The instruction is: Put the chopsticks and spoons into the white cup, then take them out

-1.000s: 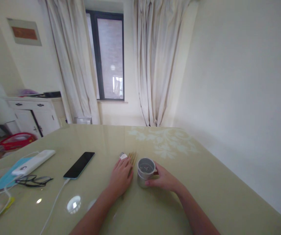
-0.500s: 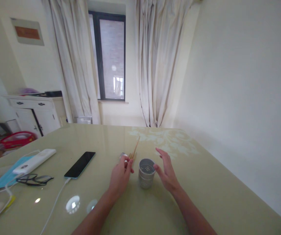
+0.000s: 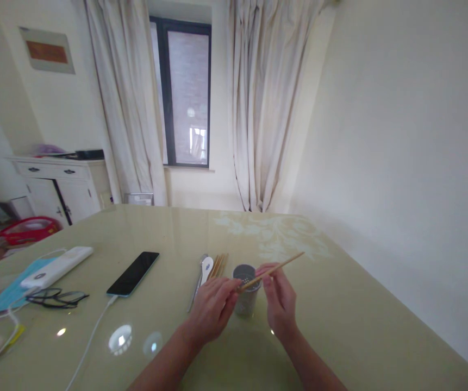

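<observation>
A thin wooden chopstick [image 3: 282,265] lies nearly level above a small grey metal holder [image 3: 245,297] that stands on the table. My left hand [image 3: 211,310] pinches its near end, and my right hand [image 3: 278,301] grips it near the middle, fingers closed. The chopstick's far tip points right and away. More wooden chopsticks [image 3: 218,265] lie flat on the table just left of the holder, beside a white spoon [image 3: 206,267] and a metal utensil [image 3: 195,285].
A dark phone [image 3: 133,273] on a white cable lies to the left. Further left are black glasses [image 3: 56,297], a white power bank [image 3: 56,267] and a blue mask [image 3: 13,288]. The glossy table [image 3: 360,326] runs along a wall on the right.
My left hand lifted one chopstick from the pile and swung it over the holder. My right hand let go of the holder and closed on the chopstick.
</observation>
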The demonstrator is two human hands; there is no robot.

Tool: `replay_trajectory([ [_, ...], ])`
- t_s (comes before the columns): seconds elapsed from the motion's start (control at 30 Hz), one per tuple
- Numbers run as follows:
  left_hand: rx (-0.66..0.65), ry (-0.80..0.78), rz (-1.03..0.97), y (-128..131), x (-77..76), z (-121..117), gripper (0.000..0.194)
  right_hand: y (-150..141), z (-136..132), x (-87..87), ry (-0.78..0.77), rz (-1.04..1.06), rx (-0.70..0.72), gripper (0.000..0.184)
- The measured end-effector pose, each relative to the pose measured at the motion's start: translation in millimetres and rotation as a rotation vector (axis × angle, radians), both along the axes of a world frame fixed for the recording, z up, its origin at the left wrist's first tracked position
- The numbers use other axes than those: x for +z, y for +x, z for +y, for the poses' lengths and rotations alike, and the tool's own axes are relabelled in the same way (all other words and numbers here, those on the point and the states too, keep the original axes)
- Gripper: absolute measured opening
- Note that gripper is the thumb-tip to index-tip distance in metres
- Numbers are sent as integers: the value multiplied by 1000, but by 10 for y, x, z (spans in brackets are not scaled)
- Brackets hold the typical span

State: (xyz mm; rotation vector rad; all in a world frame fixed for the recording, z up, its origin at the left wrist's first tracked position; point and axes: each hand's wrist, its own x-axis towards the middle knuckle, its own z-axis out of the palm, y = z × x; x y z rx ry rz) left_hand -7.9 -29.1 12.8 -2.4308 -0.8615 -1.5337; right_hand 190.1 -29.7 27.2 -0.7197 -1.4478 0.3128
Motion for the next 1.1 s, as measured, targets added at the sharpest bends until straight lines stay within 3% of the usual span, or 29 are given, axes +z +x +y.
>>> replay_trajectory([
  [0.1,199,-216,-80,-60,-50,120,30,160,130,79,-38,334,-129,28],
  [0.17,366,-389,7,-92,-94,208,32,286,222,131,-68,394,-175,32],
  [0.27,545,-551,287,-121,-151,289,24,384,332,182,-169,288,-154,38],
  [0.4,623,-661,469,-124,-175,281,19,291,446,173,-307,87,-34,44],
  [0.53,628,-708,501,-111,-166,258,24,137,525,93,-385,-115,30,48],
  [0.67,605,-697,478,-105,-174,274,26,76,558,-12,-425,-142,38,49],
  [0.77,571,-702,324,-97,-189,301,29,69,584,-69,-479,-126,60,53],
  [0.87,480,-753,47,-79,-195,323,34,67,587,-83,-489,-120,78,57],
  [1.0,253,-716,-323,-47,-163,282,41,93,451,-38,-321,-109,-83,48],
  [1.1,147,-455,-367,-27,-133,195,39,114,254,-5,-48,-222,-198,35],
])
